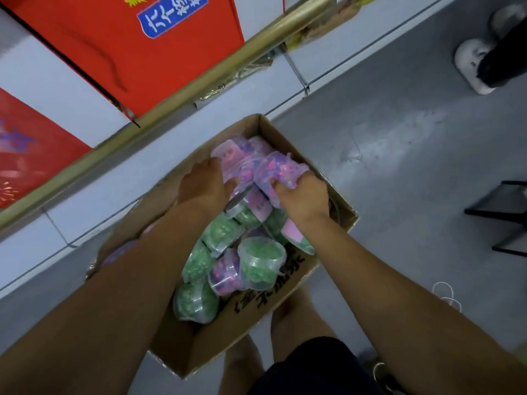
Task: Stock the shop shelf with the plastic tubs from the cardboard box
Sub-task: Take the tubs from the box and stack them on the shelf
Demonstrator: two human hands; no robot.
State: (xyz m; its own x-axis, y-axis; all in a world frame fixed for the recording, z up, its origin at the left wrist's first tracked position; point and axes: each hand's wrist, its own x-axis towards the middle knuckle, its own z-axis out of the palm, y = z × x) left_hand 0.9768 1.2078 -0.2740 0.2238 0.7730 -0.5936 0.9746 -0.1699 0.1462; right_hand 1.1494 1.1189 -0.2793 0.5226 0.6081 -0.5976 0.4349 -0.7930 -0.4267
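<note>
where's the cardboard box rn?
Head view, centre: cardboard box between the gold shelf edge and the person's knees; left hand and right hand grip pink tubs inside it.

Grey floor (399, 138) carried an open cardboard box (199, 346) packed with plastic tubs (259, 263), plus white shoes (470, 64), a black metal frame (502, 215) and a white cord (447, 295). White shelf (57, 81), gold-edged, held two red cartons (128, 52).
</note>
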